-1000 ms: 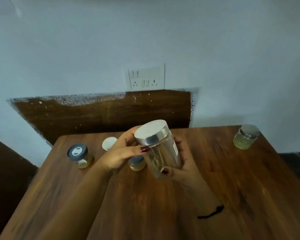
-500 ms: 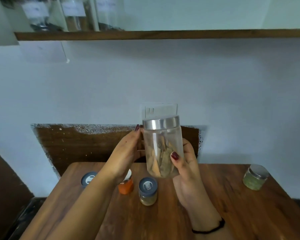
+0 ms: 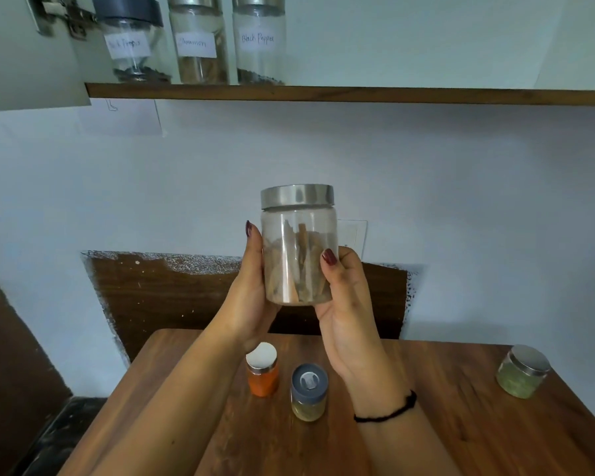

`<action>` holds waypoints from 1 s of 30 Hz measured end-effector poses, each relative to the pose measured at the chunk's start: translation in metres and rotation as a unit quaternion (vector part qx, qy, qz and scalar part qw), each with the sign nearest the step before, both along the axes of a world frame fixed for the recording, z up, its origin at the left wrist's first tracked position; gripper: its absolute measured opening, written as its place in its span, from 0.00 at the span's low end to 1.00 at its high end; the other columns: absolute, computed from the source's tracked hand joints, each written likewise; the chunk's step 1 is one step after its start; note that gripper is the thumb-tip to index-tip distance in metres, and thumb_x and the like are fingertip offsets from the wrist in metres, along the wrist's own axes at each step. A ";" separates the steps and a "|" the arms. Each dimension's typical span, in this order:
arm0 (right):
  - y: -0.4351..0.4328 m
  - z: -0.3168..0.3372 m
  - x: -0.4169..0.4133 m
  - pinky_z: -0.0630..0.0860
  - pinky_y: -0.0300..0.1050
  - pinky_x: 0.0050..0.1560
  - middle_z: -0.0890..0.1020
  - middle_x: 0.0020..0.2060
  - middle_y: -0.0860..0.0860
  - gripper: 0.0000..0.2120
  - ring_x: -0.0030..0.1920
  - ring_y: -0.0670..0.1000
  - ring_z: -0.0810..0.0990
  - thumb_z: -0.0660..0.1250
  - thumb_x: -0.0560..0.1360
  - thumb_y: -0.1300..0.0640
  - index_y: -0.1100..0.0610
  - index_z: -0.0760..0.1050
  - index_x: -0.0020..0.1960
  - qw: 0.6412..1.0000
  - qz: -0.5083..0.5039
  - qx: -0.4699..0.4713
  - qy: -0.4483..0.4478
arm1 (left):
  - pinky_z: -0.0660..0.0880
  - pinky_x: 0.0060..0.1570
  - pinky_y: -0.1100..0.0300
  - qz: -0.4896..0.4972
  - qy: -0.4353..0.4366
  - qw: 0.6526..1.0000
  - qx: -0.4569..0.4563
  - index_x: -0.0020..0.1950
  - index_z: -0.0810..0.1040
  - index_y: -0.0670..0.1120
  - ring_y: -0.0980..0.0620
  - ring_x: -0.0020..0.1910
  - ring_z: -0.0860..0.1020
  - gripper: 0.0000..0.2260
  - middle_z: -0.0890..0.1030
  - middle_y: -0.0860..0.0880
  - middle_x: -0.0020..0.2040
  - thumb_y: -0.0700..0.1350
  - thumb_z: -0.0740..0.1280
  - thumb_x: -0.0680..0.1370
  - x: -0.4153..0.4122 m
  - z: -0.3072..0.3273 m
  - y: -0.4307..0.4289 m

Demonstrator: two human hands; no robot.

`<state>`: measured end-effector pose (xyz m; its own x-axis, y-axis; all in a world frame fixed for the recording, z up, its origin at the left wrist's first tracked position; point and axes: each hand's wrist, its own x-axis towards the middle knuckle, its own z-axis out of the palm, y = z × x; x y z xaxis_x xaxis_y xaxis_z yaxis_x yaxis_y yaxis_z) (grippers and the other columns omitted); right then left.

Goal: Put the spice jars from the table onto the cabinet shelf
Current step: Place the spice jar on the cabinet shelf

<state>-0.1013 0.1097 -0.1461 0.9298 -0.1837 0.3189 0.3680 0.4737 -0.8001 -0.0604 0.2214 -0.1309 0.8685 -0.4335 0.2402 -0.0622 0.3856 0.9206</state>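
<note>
- Pale blue wall fills the background, with a brown wooden shelf [image 3: 358, 95] running across the top and a wooden counter [image 3: 461, 427] below.
- Both hands hold one clear jar [image 3: 298, 242] with a metal lid, upright in mid-air, above the counter and well below the shelf. It contains brown sticks and bark-like pieces.
- Left hand [image 3: 251, 293] holds the jar's left side and lower edge. One digit lies straight up along the glass, and the rest are hidden behind the jar.
- Right hand [image 3: 347, 304] grips the right side, with its thumb pressed on the front. A black cord bracelet [image 3: 389, 412] circles that wrist.
- Three tall jars already stand at the shelf's left end: a dark-lidded jar [image 3: 134, 46], a jar labelled Cinnamon [image 3: 200, 46] and a jar labelled Black Pepper [image 3: 259, 42].
- Three small jars wait on the counter: an orange jar [image 3: 262, 376] with a white lid, a grey-lidded jar [image 3: 309, 396] just beside it, and a green jar [image 3: 521, 376] well apart near the right edge.
- Progress appears to be partway. The held jar is on its way up, and at least three more remain to be carried.
- Compared with half a second ago, the jar sits higher against the wall. The view has tilted upward, so the shelf jars and their labels now show.
- Another dark-lidded jar, seen then at the counter's left, is out of sight now. It may be behind the left forearm.
</note>
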 end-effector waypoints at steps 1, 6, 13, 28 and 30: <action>0.001 0.002 0.002 0.80 0.43 0.51 0.83 0.54 0.53 0.38 0.57 0.52 0.83 0.78 0.60 0.36 0.57 0.72 0.60 1.000 -0.001 -0.011 -0.004 | 0.74 0.66 0.50 0.001 -0.006 1.000 -0.007 0.68 0.76 0.46 0.47 0.65 0.79 0.34 0.82 0.43 0.63 0.66 0.46 0.77 0.000 0.003 0.001; 0.005 0.007 0.012 0.78 0.56 0.60 0.82 0.56 0.53 0.21 0.59 0.54 0.81 0.66 0.71 0.38 0.49 0.77 0.59 0.995 -0.029 -0.089 -0.013 | 0.78 0.62 0.53 0.022 -0.016 0.999 -0.017 0.70 0.73 0.47 0.48 0.64 0.80 0.31 0.82 0.43 0.63 0.64 0.47 0.79 0.003 0.017 0.006; 0.009 0.020 0.019 0.82 0.47 0.48 0.81 0.50 0.46 0.25 0.48 0.48 0.82 0.60 0.71 0.30 0.46 0.76 0.57 0.945 -0.203 -0.253 -0.035 | 0.80 0.56 0.56 0.076 -0.015 0.997 -0.012 0.67 0.76 0.51 0.50 0.61 0.81 0.26 0.84 0.46 0.59 0.62 0.47 0.83 0.007 0.023 0.014; 0.017 0.040 0.019 0.82 0.43 0.51 0.75 0.60 0.41 0.34 0.58 0.43 0.79 0.68 0.65 0.29 0.42 0.64 0.66 0.912 -0.216 -0.344 -0.059 | 0.79 0.54 0.55 0.212 -0.104 0.967 0.093 0.59 0.75 0.52 0.53 0.54 0.83 0.28 0.82 0.49 0.55 0.72 0.57 0.73 0.009 0.034 0.014; 0.015 0.041 0.018 0.82 0.44 0.52 0.78 0.59 0.42 0.32 0.57 0.43 0.80 0.67 0.67 0.30 0.44 0.67 0.66 0.931 -0.191 -0.306 -0.053 | 0.79 0.56 0.53 0.198 -0.111 0.969 0.099 0.63 0.76 0.52 0.54 0.54 0.83 0.28 0.83 0.49 0.56 0.71 0.54 0.77 0.011 0.032 0.016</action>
